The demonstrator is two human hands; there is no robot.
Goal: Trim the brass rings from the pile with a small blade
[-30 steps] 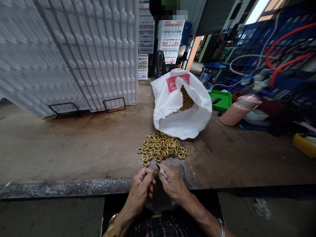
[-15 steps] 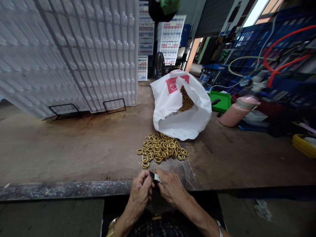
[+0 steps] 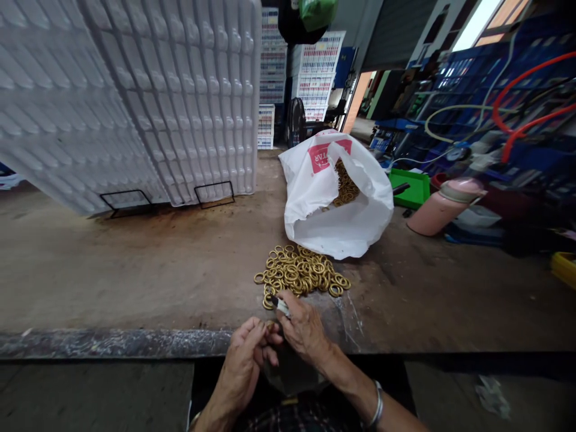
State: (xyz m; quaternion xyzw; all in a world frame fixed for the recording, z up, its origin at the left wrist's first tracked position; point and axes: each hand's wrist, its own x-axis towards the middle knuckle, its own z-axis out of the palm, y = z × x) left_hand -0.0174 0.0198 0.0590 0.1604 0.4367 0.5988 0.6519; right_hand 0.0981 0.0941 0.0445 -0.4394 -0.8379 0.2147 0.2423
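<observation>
My left hand (image 3: 249,354) is closed, its thumb and forefinger pinching a brass ring (image 3: 270,326) just over the table's front edge. Only part of that ring shows between the fingertips. Closed as well, my right hand (image 3: 305,329) grips a small knife (image 3: 281,306) with a dark blade and a pale, wrapped-looking handle. Its dark tip points up and left, over the nearest rings. Right beyond both hands lies a heap of brass rings (image 3: 299,271). Behind the heap, a white sack (image 3: 310,204) lies with its torn mouth open, and more brass rings (image 3: 345,186) show inside.
Tall ribbed clear plastic trays (image 3: 189,102) stand on the table (image 3: 135,264) at the left, by black wire stands (image 3: 215,195). To the right are a green tray (image 3: 411,187), a pink bottle (image 3: 443,207) and a yellow bin (image 3: 564,267). White crates (image 3: 315,75) are stacked behind.
The knife came across to the ring in my left hand, then lifted away up and left toward the heap. My left hand keeps its pinch on the ring. The view shifted slightly.
</observation>
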